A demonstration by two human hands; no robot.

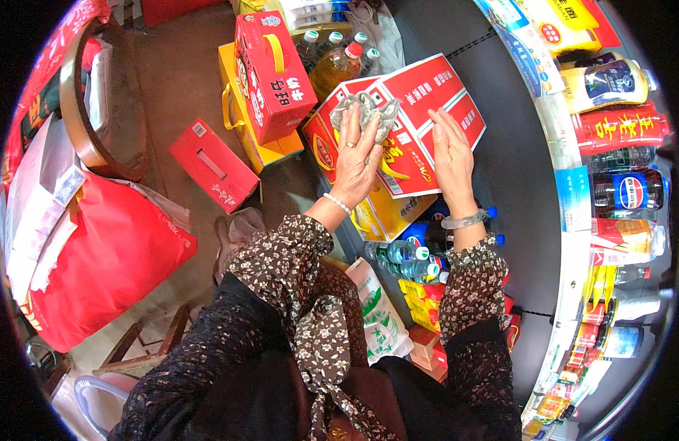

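A red carton with a white-edged top (422, 92) lies tilted in front of me. My left hand (358, 158) has a crumpled grey cloth (387, 117) under its stretched fingers, held against the carton. How far the fingers wrap the cloth is partly hidden. My right hand (453, 158) rests along the carton's right side, flat, with its fingers extended and nothing in them. Under the carton a yellow box (387, 214) shows.
Red gift box (262, 73) with a yellow handle stands at the left on a yellow box (286, 147). Bottles (339, 66) stand behind the carton; more bottles (402, 252) lie nearer. Packaged goods (626, 132) line the right shelf. A red box (213, 165) sits on the floor.
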